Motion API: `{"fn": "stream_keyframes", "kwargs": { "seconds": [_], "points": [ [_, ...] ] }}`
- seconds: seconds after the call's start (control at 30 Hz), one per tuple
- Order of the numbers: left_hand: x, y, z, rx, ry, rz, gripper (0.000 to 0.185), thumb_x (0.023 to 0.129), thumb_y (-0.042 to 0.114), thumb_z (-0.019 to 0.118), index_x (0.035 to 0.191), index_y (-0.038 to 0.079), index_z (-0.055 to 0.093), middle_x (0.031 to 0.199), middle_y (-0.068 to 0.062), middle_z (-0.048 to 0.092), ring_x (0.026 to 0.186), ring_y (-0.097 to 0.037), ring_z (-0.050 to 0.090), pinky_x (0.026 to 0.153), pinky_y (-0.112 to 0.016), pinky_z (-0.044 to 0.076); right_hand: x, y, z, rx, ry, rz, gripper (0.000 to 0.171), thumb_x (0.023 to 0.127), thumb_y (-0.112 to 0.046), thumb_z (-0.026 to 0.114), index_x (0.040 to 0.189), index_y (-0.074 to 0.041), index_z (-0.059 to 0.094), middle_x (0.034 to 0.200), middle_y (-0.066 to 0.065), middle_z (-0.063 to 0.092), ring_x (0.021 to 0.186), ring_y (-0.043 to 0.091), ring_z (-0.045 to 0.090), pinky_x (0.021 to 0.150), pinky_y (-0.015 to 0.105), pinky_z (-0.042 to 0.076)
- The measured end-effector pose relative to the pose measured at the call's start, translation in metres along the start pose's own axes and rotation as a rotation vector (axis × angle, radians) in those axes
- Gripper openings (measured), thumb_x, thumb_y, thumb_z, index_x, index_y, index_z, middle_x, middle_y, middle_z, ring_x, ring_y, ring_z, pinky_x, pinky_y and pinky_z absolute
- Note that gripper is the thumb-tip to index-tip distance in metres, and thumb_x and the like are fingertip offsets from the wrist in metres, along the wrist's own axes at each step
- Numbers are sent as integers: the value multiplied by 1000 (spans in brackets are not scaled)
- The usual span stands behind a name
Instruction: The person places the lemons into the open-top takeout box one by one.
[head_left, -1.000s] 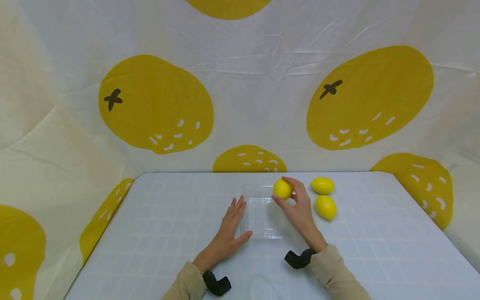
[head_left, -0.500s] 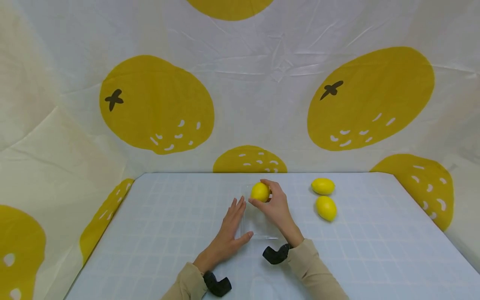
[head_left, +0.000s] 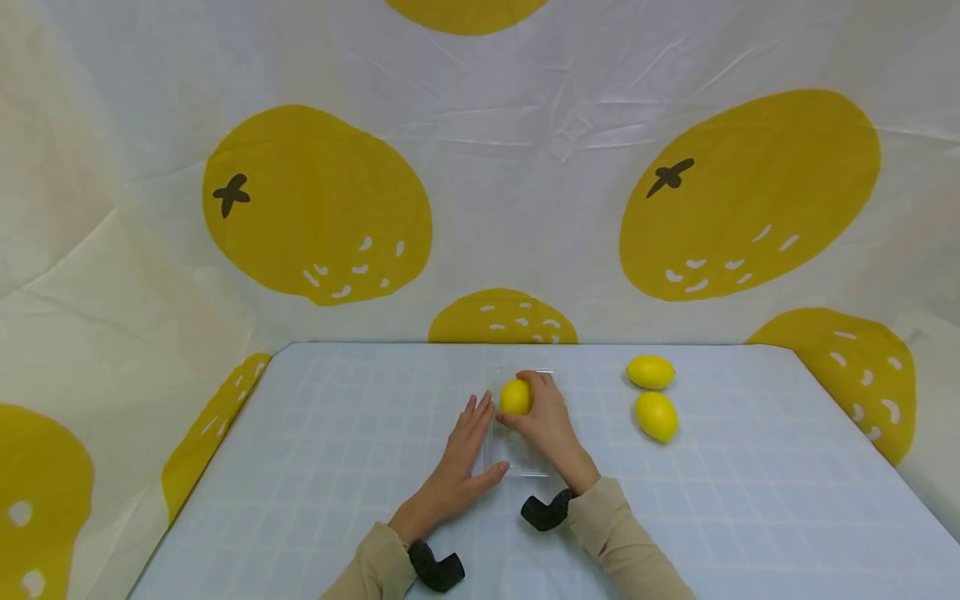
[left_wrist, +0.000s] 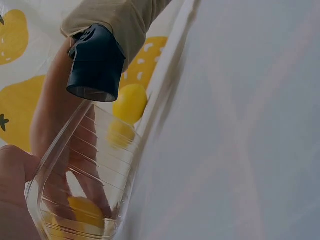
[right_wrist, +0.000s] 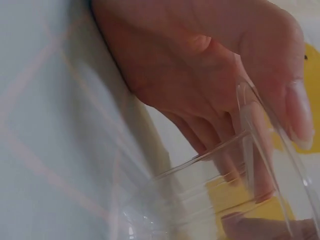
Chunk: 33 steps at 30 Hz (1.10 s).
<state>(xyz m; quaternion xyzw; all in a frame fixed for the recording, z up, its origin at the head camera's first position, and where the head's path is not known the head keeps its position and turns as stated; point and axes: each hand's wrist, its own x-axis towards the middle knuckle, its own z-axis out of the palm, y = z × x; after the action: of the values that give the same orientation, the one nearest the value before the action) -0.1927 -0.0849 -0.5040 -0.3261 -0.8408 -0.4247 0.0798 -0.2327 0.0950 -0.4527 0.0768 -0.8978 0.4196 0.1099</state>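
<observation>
Seen from the head camera: a pale checked worktop (head_left: 337,467) against a white cloth backdrop (head_left: 525,167) printed with large yellow citrus.

Near the middle, a clear plastic tray (head_left: 525,467), hard to make out except for its glinting rim. Left hand (head_left: 457,462) laid flat on the worktop, fingers straight and slightly spread, thumb out, resting against the tray's left edge; holding nothing. Right hand (head_left: 547,425) reaching over the tray, fingers and thumb curled round a lemon (head_left: 515,397), held at the tray's far left corner, low inside or just above it; whether touching the tray floor cannot be told. Beige sleeves and black wrist mounts on both arms.

Well to the right, apart from the tray: two more lemons on the worktop, far lemon (head_left: 650,372) and near lemon (head_left: 656,416), close together but not touching.

From the left wrist: ribbed clear tray wall close up, a yellow shape behind it, the other arm above. From the right wrist: blurred fingers beside the tray wall, yellow below.

Judged progress: first lemon at the tray but not let go; two lemons left outside; no other fruit seen in the tray.
</observation>
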Motion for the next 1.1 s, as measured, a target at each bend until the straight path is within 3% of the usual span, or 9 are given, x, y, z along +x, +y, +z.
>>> {"fn": "stream_keyframes", "kwargs": {
  "seconds": [0.27,0.63,1.1],
  "points": [
    [0,1,2,4,12,-9,79,97,38,58,159,7,19,166,-11,12,152,-31,1,115,-67,7,-2,2,1,-13,-38,45,67,73,-11,88,130,-1,54,125,21,50,110,37,55,99,55,47],
    [0,3,0,2,18,7,80,95,33,61,158,6,20,166,-12,13,152,-31,1,115,-67,7,-6,-1,0,-77,-18,-28,66,72,-13,89,127,0,53,118,23,49,102,38,53,93,54,49],
    [1,3,0,0,7,-8,79,95,32,61,159,8,20,166,-11,13,152,-31,2,115,-67,7,-5,-2,0,-72,0,0,60,74,-9,87,117,2,46,115,22,45,99,37,56,96,53,50]
  ]
}}
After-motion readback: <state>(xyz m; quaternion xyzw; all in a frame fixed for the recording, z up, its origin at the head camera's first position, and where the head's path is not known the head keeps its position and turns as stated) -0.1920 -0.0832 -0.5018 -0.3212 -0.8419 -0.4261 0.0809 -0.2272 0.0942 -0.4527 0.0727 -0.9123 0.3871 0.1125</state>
